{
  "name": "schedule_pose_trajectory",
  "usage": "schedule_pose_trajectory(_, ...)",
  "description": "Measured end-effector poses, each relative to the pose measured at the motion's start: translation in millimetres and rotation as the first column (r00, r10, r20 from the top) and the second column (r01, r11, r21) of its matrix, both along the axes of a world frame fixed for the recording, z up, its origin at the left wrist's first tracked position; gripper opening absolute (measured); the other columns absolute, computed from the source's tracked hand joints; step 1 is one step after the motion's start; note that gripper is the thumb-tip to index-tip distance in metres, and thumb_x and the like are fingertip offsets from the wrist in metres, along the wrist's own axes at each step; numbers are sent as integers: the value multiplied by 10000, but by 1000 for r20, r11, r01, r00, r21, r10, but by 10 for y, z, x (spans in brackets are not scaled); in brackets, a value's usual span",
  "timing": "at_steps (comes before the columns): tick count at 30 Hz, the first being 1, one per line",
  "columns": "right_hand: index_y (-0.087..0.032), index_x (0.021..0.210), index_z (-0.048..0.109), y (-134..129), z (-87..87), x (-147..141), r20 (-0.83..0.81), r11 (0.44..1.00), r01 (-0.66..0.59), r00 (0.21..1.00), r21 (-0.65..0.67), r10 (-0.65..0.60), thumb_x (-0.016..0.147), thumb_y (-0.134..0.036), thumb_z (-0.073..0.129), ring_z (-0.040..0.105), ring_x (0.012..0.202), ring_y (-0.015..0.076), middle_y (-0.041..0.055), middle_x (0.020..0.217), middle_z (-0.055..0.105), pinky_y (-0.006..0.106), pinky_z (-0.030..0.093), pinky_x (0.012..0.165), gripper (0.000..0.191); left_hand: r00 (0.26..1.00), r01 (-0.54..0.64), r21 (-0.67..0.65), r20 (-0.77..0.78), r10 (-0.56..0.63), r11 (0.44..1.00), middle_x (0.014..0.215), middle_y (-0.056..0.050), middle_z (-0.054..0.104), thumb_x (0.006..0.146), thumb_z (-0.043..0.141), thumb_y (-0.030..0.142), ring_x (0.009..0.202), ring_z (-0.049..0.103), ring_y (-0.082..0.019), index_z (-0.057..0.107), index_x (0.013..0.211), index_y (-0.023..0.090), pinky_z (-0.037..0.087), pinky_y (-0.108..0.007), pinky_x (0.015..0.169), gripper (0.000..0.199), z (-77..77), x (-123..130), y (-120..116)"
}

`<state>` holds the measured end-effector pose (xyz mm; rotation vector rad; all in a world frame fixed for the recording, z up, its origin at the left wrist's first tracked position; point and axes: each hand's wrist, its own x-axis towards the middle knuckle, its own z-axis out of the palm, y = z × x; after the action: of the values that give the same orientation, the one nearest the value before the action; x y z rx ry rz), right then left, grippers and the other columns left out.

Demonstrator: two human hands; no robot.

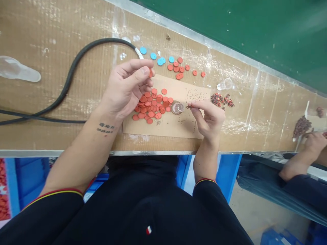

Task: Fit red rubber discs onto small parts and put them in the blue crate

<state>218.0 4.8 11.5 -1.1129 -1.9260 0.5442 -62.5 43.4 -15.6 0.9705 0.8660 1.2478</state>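
Note:
My left hand [127, 86] is raised over the cardboard, thumb and fingers closed on a red disc [150, 72] seen edge-on. Below and right of it lies a pile of red discs [149, 105]. A small glass jar [177, 107] stands between the pile and my right hand [208, 117]. The right thumb and index finger pinch a tiny dark reddish piece [189, 107], too small to name. Beyond that hand, small red-and-black pieces [217, 99] lie in a heap. Tiny bits are scattered on the cardboard sheet [163, 131].
Blue discs [143, 50] and more red discs [187, 67] lie farther back. A black cable [71, 75] curves across the left side, near a clear plastic piece [22, 70]. A clear cup [225, 84] lies at the right. Another person's hand [315, 141] is at the far right.

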Motion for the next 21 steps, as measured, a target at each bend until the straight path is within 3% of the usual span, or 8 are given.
schedule_pose_trajectory(5,-382,1082,802,18,15,9,21,998,-54,998,39,53,985,-216,699,818,879,170,-48,979,859,375,682,778,218,994,3,-19,113,-1,1000,893,53,732,828,926,466,742,662,-60,740,1072,226,538,-233,681,390,-3,29,26)
schedule_pose_trajectory(9,-320,1043,808,6,39,-4,38,998,-58,998,33,57,965,-176,702,796,810,155,-33,935,853,338,655,738,195,988,-69,-66,137,78,995,874,16,724,815,925,438,713,644,-92,783,991,244,517,-256,640,299,34,63,27)
schedule_pose_trajectory(15,-276,1006,797,-3,54,-43,49,997,-73,996,39,71,945,-144,688,712,668,114,-30,846,820,286,590,651,182,988,-108,-110,97,119,988,828,-16,692,736,962,473,684,624,-160,805,864,309,486,-325,626,261,134,84,12)
schedule_pose_trajectory(21,-267,967,783,6,46,-35,86,993,-112,990,47,108,939,-138,683,745,709,130,-24,836,823,298,589,655,166,989,-110,-115,82,120,987,830,-16,727,700,970,487,676,592,-170,807,846,322,469,-336,630,274,144,95,5)
